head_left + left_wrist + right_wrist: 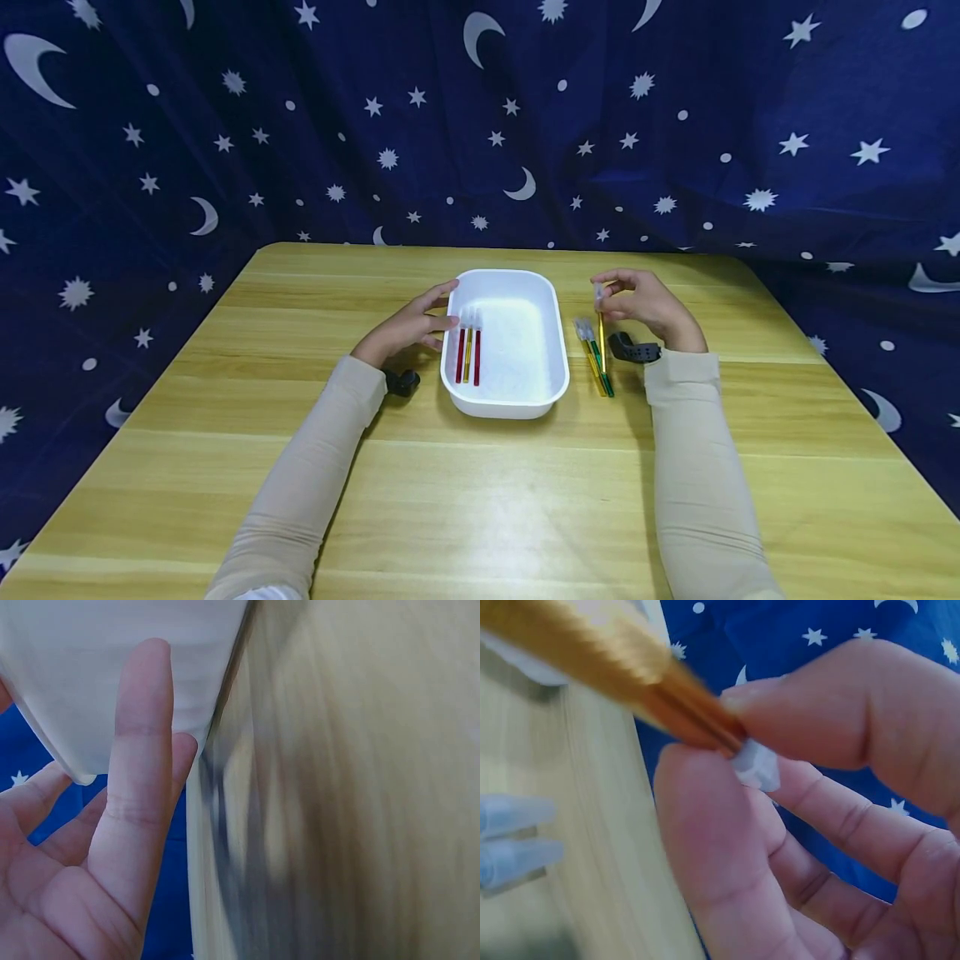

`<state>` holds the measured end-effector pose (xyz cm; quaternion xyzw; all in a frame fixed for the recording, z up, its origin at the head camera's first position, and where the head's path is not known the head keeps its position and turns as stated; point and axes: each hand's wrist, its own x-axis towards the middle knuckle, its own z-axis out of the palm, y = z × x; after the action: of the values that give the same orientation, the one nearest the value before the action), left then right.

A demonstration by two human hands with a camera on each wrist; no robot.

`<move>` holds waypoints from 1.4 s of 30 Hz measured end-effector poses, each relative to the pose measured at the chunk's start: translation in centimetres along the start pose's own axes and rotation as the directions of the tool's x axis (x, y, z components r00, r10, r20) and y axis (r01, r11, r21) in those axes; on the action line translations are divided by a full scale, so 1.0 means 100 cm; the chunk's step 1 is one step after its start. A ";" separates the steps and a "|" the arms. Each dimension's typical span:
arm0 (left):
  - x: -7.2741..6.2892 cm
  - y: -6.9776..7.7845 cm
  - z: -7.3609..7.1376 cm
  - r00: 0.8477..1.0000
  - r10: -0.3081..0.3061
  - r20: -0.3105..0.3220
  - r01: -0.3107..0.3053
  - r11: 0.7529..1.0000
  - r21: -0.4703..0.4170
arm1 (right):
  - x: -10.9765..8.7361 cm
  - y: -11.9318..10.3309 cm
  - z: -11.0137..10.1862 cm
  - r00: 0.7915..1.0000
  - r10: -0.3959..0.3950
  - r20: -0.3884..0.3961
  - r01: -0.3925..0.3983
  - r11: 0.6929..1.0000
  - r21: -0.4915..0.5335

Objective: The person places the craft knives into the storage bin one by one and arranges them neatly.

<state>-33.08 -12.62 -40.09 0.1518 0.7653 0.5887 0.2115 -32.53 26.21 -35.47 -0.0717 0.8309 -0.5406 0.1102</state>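
A white plastic tray [517, 408] stands mid-table, with two red craft knives [477, 358] and a gold one [467, 358] lying along its left side, their clear caps pointing away. My left hand [408, 329] touches the tray's left wall and rim, its fingers mostly straight. In the left wrist view, one finger [142, 742] lies along the tray's outer wall [75, 675]. Right of the tray, my right hand [645, 304] pinches a gold craft knife [602, 342] at its capped end between thumb and fingertips. The knurled gold grip [622, 660] shows in the right wrist view.
Beside the held knife, a gold [592, 367] and a green craft knife [608, 385] lie on the wooden table [480, 508]. Their frosted caps [517, 859] appear in the right wrist view. A dark blue curtain [420, 167] with stars and moons hangs behind the table.
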 end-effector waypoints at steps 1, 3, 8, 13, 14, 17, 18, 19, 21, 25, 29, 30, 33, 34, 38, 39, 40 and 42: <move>0.000 0.000 0.000 1.000 0.000 0.000 0.000 1.000 0.003 | 0.000 -0.002 0.001 1.000 -0.003 0.001 0.003 1.000 0.009; 0.001 0.000 0.000 1.000 0.000 -0.002 0.000 1.000 0.005 | 0.000 -0.005 0.002 1.000 -0.009 0.001 0.009 1.000 0.023; 0.001 0.000 0.000 1.000 0.001 -0.004 -0.001 1.000 0.004 | 0.001 -0.012 0.007 1.000 -0.020 0.006 0.020 1.000 0.017; 0.000 0.001 0.000 1.000 -0.003 -0.008 0.003 1.000 0.000 | -0.001 -0.019 0.011 1.000 -0.031 0.002 0.031 1.000 -0.001; -0.001 0.001 0.000 1.000 -0.003 -0.009 0.003 1.000 0.001 | -0.001 -0.021 0.012 0.999 -0.034 0.001 0.034 0.999 -0.003; -0.001 0.001 0.000 1.000 -0.003 -0.007 0.003 1.000 0.003 | -0.001 -0.026 0.016 0.999 -0.045 -0.001 0.045 0.999 -0.003; 0.000 0.000 0.000 1.000 -0.003 -0.007 0.003 1.000 0.004 | -0.001 -0.027 0.017 0.999 -0.049 -0.001 0.049 0.999 -0.006; 0.000 0.000 0.000 1.000 -0.003 -0.006 0.003 1.000 0.005 | -0.001 -0.028 0.017 0.999 -0.052 0.000 0.052 0.999 -0.008; 0.000 0.000 0.000 1.000 -0.002 -0.004 0.002 1.000 0.005 | -0.002 -0.031 0.020 0.998 -0.061 0.001 0.061 0.998 -0.011; -0.001 0.002 0.001 1.000 -0.004 -0.005 0.004 1.000 0.002 | -0.001 -0.034 0.024 0.997 -0.081 0.002 0.081 0.997 -0.013; -0.002 0.002 0.001 1.000 -0.003 -0.005 0.003 1.000 0.007 | -0.001 -0.038 0.030 0.996 -0.095 0.004 0.095 0.995 -0.015; -0.002 0.002 0.000 1.000 -0.002 -0.005 0.002 1.000 0.009 | 0.000 -0.039 0.031 0.995 -0.098 0.003 0.098 0.995 -0.016; -0.002 0.002 0.000 1.000 -0.002 -0.005 0.002 1.000 0.010 | 0.001 -0.041 0.035 0.994 -0.109 0.007 0.109 0.994 -0.019; -0.002 0.002 0.000 1.000 -0.003 -0.007 0.003 1.000 0.010 | 0.001 -0.042 0.037 0.994 -0.112 0.009 0.112 0.993 -0.021; -0.001 0.001 0.000 1.000 -0.008 -0.013 0.008 1.000 0.006 | 0.004 -0.045 0.043 0.993 -0.116 0.020 0.116 0.993 -0.023; -0.001 0.001 0.000 1.000 -0.008 -0.013 0.009 1.000 0.006 | 0.004 -0.045 0.044 0.993 -0.115 0.023 0.115 0.993 -0.024; -0.001 0.001 0.000 1.000 -0.008 -0.013 0.008 1.000 0.007 | 0.005 -0.046 0.046 0.993 -0.115 0.026 0.115 0.993 -0.025; -0.001 0.001 0.000 1.000 -0.006 -0.009 0.006 1.000 0.010 | 0.006 -0.046 0.049 0.993 -0.114 0.032 0.115 0.993 -0.024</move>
<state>-33.05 -12.65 -40.01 0.1479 0.7696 0.5849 0.2088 -31.87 19.87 -33.22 -0.1290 0.8306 -0.5341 0.0909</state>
